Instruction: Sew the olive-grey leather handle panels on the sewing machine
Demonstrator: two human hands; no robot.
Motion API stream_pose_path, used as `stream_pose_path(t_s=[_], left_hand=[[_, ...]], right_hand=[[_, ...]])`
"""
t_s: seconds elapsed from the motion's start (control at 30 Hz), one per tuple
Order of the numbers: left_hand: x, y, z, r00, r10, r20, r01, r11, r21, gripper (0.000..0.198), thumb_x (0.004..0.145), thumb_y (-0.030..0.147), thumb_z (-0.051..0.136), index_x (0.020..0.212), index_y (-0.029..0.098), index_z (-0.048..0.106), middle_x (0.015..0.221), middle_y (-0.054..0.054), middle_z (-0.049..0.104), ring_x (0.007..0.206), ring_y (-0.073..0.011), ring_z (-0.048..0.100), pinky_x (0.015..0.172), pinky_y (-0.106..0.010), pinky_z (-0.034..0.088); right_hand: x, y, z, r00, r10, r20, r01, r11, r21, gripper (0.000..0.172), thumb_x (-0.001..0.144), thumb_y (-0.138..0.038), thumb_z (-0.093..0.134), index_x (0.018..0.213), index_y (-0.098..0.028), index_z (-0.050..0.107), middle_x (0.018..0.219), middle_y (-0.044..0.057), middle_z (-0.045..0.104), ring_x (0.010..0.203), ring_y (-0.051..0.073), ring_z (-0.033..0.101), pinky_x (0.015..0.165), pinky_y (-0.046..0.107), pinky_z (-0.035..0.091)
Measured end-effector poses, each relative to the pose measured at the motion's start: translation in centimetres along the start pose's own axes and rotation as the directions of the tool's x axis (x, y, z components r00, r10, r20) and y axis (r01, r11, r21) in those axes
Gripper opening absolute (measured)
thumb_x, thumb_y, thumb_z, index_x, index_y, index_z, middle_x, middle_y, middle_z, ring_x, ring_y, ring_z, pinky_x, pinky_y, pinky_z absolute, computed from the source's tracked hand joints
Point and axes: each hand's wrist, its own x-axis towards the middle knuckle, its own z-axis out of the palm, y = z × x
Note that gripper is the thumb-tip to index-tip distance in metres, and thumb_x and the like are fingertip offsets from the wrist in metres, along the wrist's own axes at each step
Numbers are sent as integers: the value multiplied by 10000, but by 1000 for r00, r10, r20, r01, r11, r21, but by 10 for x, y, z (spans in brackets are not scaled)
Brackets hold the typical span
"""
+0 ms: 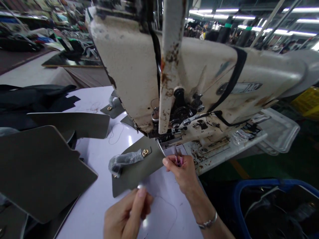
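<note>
1. Cream paint, chipped and streaked with rust, covers the industrial sewing machine (pixel 199 63), whose head fills the upper part of the view and overhangs the tabletop.
2. The white tabletop (pixel 86 212) runs below it, with overlapping olive-grey leather panels (pixel 42 172) at the left and dark fabric (pixel 27 99) beyond them.
3. A blue bin (pixel 259 182) stands at the lower right, and a clear plastic tray (pixel 279 129) sits just past the machine.
4. Another olive-grey leather panel (pixel 139 174) lies on the tabletop in front of the machine, one corner reaching in at the presser foot (pixel 160 142).
5. The right hand (pixel 180 174) is just beside that panel's edge, thumb and fingers pinching pink-handled thread snips (pixel 178 159) with the blades up. A silver bracelet (pixel 208 220) circles the wrist.
6. The left hand (pixel 127 214) is just below the panel, its fingers curled toward the thumb (blur hides whether it pinches anything, so that cannot be told).
7. Clear plastic wrap (pixel 123 161) lies on the panel beside a small gold fitting (pixel 145 152).
</note>
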Motion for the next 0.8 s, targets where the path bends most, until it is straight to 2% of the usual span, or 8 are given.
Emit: stream_pose_path(t_s=[0.03,0.1,0.17,0.27,0.33,0.43,0.6,0.8], left_hand=[[-1,-4,-10,984,111,-141,-87,982,166,337,927,455,534,749,233,714,682,-40,682,582,-174,639,582,-282,508],[9,-12,-22,925,296,-238,-175,889,424,287,927,432,535,1019,248,735,1047,-79,733,921,-242,699,865,-359,544],[33,-18,-26,922,350,-164,-212,813,543,463,955,442,478,1336,213,607,1388,-128,605,1301,-311,551,1119,-472,411],[78,-16,-24,926,378,-1,-312,764,565,620,978,458,442,1544,221,352,1597,-109,388,1498,-294,306,1229,-511,255],[102,-6,-24,895,439,82,-402,713,574,630,967,487,472,1538,243,359,1564,-90,437,1477,-286,335,1234,-507,236],[122,12,-30,889,421,182,-437,659,612,549,960,527,483,1428,240,508,1410,-86,579,1324,-269,493,1141,-457,364],[131,37,-36,891,379,249,-436,568,697,462,943,600,453,1140,241,665,1172,-77,666,1098,-290,559,934,-468,435],[136,47,-35,883,379,277,-453,528,718,484,929,654,387,840,252,642,887,-53,670,953,-299,550,830,-467,407]], right_hand=[[0,1,1,1000,11,-1,-11,999,35,253,795,-333,727,623,-153,681,552,-11,565,551,110,488,573,240,398],[1,1,3,1000,27,-13,-25,995,92,264,766,-333,747,592,-151,667,535,-11,553,545,110,478,566,241,383],[0,1,4,999,39,-23,-35,990,138,269,747,-341,757,584,-148,666,525,-10,549,542,110,475,564,244,368],[0,1,7,997,69,-27,-62,980,188,283,727,-358,761,573,-146,654,496,-25,501,512,96,416,548,247,325],[0,1,8,995,88,-40,-77,974,213,300,704,-365,765,550,-147,628,477,-41,451,495,83,357,537,248,290],[0,5,10,995,81,-54,-67,973,222,323,694,-363,761,520,-147,593,480,-45,424,507,80,334,540,251,262],[1,15,14,995,71,-72,-54,973,224,302,728,-350,754,561,-139,618,502,-44,432,527,83,356,551,251,262],[4,13,15,998,40,-44,-28,970,241,306,748,-310,738,542,-145,584,508,-49,388,531,81,336,538,248,242]])
